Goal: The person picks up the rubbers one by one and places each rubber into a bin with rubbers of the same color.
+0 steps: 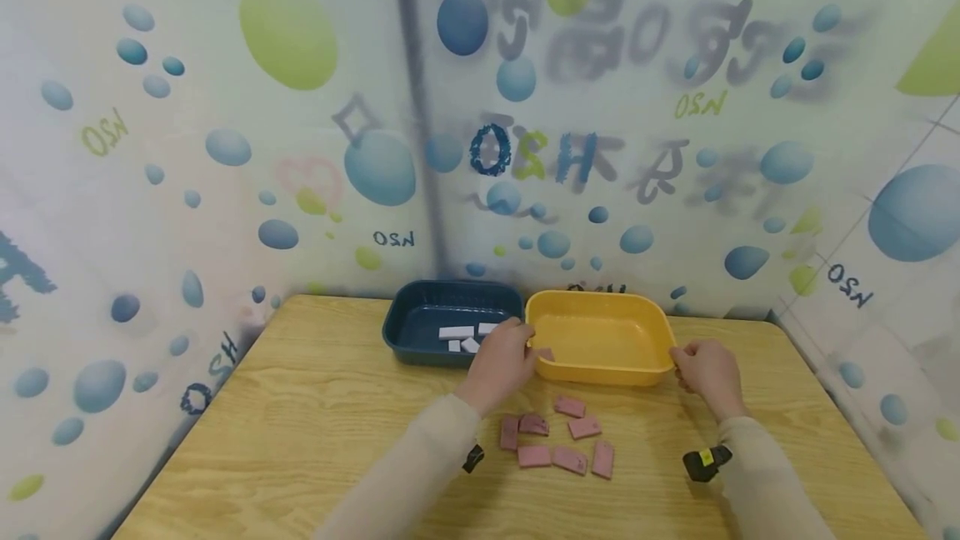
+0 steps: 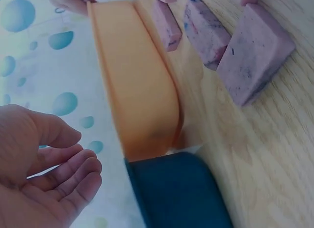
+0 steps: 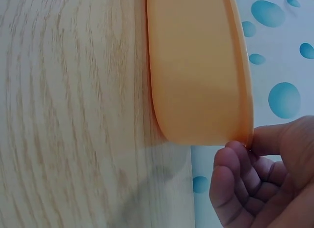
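The person's right hand (image 1: 708,369) pinches the rim of a yellow tray (image 1: 600,340) at its right end, the thumb on one side and bent fingertips on the other. The left hand (image 1: 501,361) is at the tray's left end; the left wrist view shows its fingers loosely bent, with a gap between thumb and fingertips and a space between them and the tray's rim. Beside those fingertips, at the tray's near left corner, is a small pink piece (image 1: 545,354), partly hidden; whether it touches the hand cannot be told.

In front of the yellow tray, toward the person, seven pink blocks (image 1: 534,457) lie in a loose cluster, some touching or nearly so, turned at different angles. Several have dark marks.

Just left of the yellow tray, end to end with it, is a dark blue tray (image 1: 405,348) with at least four white blocks (image 1: 456,332) inside, partly covered by the left hand.

Under the yellow tray is a wooden table (image 1: 300,423). Behind it is a pale wall (image 1: 315,140) with blue and green spots and mirrored lettering. Pale sleeves (image 1: 772,477) cover both forearms.
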Demonstrator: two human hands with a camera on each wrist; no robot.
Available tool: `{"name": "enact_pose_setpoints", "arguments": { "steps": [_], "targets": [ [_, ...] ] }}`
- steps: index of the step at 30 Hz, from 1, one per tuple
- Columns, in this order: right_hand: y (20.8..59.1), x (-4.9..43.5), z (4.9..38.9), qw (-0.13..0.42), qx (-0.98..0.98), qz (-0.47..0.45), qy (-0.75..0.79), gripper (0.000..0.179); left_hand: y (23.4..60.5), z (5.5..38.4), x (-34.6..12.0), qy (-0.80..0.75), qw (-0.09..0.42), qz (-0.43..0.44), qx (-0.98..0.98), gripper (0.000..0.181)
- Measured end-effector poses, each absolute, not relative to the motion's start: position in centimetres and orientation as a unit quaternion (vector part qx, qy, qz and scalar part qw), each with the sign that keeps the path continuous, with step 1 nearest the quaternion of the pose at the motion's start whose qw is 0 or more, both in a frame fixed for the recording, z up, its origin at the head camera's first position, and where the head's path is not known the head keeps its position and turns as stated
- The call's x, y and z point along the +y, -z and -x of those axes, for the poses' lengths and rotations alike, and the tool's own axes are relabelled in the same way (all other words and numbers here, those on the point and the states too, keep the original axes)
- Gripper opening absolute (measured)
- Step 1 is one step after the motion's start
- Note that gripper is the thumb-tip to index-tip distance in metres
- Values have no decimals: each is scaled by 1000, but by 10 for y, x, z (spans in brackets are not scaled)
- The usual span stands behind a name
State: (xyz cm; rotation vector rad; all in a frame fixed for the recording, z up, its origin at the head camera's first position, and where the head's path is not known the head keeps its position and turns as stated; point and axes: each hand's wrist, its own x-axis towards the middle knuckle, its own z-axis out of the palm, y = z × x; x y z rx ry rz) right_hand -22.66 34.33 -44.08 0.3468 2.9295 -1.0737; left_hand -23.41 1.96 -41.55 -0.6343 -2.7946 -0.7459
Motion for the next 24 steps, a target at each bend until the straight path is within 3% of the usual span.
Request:
{"name": "enact_pose_setpoints", "arguments": {
  "steps": [16, 24],
  "targets": [
    [447, 342, 225, -13, 910, -127, 394, 34, 416, 214, -11, 216, 140, 268, -928, 5],
    [448, 341, 222, -8, 908, -127, 399, 37, 425, 208, -23, 189, 108, 289, -932, 9]
  ]
}}
